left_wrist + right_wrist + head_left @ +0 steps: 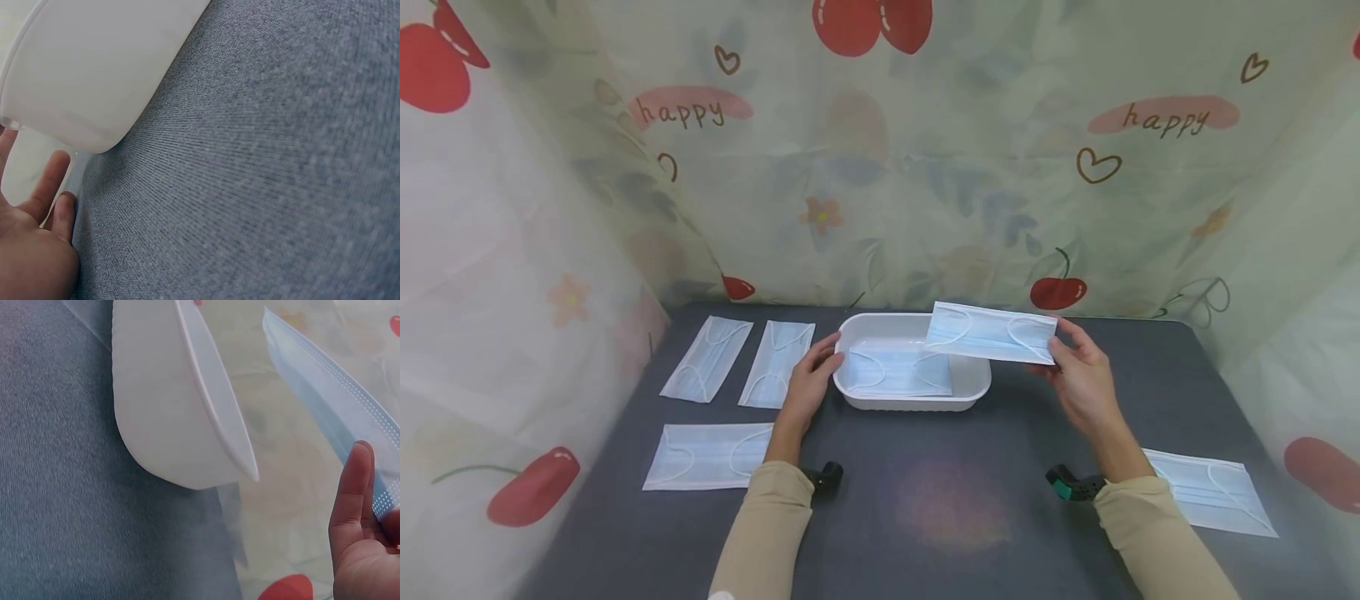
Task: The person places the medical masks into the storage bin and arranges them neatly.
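My right hand [1084, 383] pinches the right end of a pale blue face mask [988, 332] with white ear loops. That mask hangs tilted over the right part of a white plastic tray [917, 403]. Inside the tray, another face mask [895, 375] lies flat. At the tray's left rim, my left hand [805, 387] rests its fingertips, thumb and forefinger spread apart. In the left wrist view, the other fingers [49, 184] stretch out fairly straight below the rim. The right wrist view shows the held mask [331, 394] edge-on, beside the tray's wall [169, 412].
Left of the tray lie two upright-turned masks, one outer mask [706, 360] and one inner mask [777, 364]. A third mask [700, 457] is partly behind my left forearm. Another mask [1217, 492] lies by my right forearm. A printed curtain [887, 208] hangs behind the dark table [925, 475].
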`<state>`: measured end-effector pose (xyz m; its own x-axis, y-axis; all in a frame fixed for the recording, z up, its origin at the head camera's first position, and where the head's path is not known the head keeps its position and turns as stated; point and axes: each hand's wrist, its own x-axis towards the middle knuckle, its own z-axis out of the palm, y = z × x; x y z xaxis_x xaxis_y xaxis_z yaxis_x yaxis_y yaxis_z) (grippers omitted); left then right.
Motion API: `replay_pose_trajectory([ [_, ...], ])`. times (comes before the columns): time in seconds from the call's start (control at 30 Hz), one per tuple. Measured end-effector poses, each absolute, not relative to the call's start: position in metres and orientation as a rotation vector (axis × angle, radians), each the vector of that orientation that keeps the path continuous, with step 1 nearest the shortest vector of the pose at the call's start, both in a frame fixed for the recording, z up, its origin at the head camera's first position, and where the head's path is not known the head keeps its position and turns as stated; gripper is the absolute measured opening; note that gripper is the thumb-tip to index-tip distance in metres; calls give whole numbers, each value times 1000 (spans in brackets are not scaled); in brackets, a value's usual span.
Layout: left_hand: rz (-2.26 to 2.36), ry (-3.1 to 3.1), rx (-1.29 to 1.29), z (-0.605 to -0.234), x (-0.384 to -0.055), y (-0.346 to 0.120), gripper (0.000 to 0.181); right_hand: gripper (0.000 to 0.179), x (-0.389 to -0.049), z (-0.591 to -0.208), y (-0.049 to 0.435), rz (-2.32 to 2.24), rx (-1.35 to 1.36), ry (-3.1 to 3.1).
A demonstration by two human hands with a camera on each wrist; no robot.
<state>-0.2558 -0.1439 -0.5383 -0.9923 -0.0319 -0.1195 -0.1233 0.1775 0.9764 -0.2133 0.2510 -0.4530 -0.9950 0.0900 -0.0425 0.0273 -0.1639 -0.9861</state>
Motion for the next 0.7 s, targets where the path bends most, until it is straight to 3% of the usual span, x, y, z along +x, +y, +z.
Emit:
replay_pose_trajectory([
  [0.7, 1963, 2332, -165, -539, -257, -145, 41, 47, -229, -457, 214, 2217, -94, -2343],
])
